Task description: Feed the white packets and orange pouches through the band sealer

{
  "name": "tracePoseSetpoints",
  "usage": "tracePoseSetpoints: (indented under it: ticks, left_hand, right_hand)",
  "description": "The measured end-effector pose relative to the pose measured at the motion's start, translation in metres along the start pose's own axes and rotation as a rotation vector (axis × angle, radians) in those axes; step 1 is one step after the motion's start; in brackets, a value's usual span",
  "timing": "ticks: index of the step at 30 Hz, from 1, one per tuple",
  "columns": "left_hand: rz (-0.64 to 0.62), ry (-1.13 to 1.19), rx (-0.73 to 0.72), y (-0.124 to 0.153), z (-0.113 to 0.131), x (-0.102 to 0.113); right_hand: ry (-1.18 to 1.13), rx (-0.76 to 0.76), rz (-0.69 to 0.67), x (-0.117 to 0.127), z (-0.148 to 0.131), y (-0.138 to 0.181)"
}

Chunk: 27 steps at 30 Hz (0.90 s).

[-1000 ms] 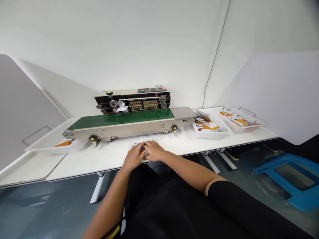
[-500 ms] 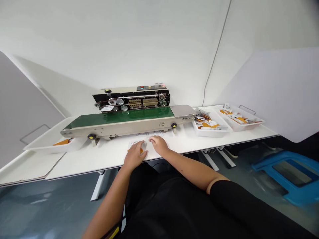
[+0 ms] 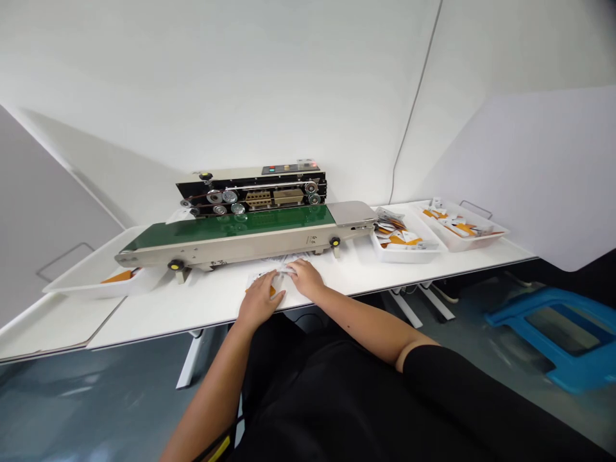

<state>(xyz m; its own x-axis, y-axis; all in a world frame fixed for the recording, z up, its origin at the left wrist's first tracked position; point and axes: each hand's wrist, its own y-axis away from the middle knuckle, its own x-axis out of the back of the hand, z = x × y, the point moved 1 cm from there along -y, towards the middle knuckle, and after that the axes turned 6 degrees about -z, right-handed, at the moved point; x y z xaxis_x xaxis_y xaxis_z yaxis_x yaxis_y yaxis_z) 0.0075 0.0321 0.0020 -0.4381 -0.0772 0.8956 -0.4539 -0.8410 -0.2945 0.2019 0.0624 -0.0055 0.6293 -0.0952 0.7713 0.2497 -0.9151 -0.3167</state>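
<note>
Orange packet [image 3: 272,291] beneath the left hand [image 3: 258,298]

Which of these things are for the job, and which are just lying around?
Seems for the job:
- orange-and-white packet on the table edge
- machine with green belt
- tubs of packets

Seems just around:
- blue stool
- wall cable

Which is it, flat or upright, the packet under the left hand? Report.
Flat: the packet lies on the white tabletop, the left hand resting over it.
</note>
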Motion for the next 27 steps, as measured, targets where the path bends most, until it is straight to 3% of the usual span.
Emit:
tracePoseSetpoints:
  ticks: [6, 12, 17, 23, 27]
  left_hand:
    - [0.097, 0.065, 0.017, 0.001, -0.002, -0.001]
    - [0.135, 0.226, 0.075, 0.007, -0.009, 0.005]
    - [0.084, 0.431, 0.137, 0.011, -0.013, 0.007]
    - [0.12, 0.754, 0.195, 0.012, -0.018, 0.003]
    - [0.143, 0.785, 0.206, 0.011, -0.019, 0.004]
  right_hand:
    - [-0.063, 0.092, 0.116, 0.011, -0.011, 0.008]
    - [-0.386, 0.241, -0.054, 0.014, -0.02, 0.011]
    - [-0.535, 0.197, -0.082, 0.014, -0.019, 0.01]
    - [-0.567, 0.058, -0.038, 0.012, -0.014, 0.009]
    - [-0.562, 0.042, -0.038, 0.011, -0.013, 0.009]
